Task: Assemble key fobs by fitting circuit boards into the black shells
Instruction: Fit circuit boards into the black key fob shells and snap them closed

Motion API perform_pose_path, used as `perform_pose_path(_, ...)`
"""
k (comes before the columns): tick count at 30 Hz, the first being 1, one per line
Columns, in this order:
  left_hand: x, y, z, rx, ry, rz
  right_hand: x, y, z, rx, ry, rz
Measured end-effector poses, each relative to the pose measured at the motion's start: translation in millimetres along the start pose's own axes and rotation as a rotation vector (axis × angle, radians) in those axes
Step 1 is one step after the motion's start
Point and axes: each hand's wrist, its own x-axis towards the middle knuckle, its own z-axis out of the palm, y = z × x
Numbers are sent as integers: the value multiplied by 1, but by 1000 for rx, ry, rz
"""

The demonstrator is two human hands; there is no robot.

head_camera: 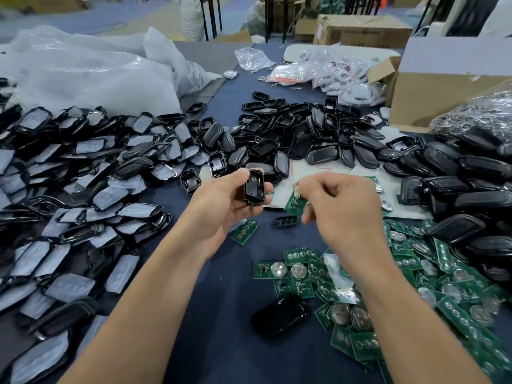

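The job looks far from finished: a large heap of loose circuit boards [432,275] covers the near right part of the table [221,322], and empty black shells [277,128] lie piled across the middle toward the far edge. More shells with pale pads in them [83,189] spread along the left edge. The dark closed cases [457,189] by the right edge may be finished fobs, though I cannot tell that for sure. One fitting is in hand now. The left hand [221,206] grips a single shell [254,189], held upright above the middle of the table with its hollow side facing the right hand. The right hand [340,206] pinches one circuit board [295,202] between thumb and fingertips, just beside the shell but not yet touching it. The board hangs tilted, slightly lower than the shell. A stray board [245,231] lies flat on the table beneath the left hand.
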Motion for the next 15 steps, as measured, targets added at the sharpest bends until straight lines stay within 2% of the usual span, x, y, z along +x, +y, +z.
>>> perform_pose_path(2, 0, 0, 1, 2, -22, -15, 3, -1, 2, 465, -43, 206)
perform_pose_path(4, 0, -1, 3, 12, -40, -28, 5, -1, 5, 678, -92, 322)
perform_pose_path(8, -3, -3, 6, 62, -53, -64, 6, 4, 8, 709, -122, 338)
perform_pose_path(15, -4, -7, 9, 152, -105, -65, 6, 8, 10, 566, -167, 191)
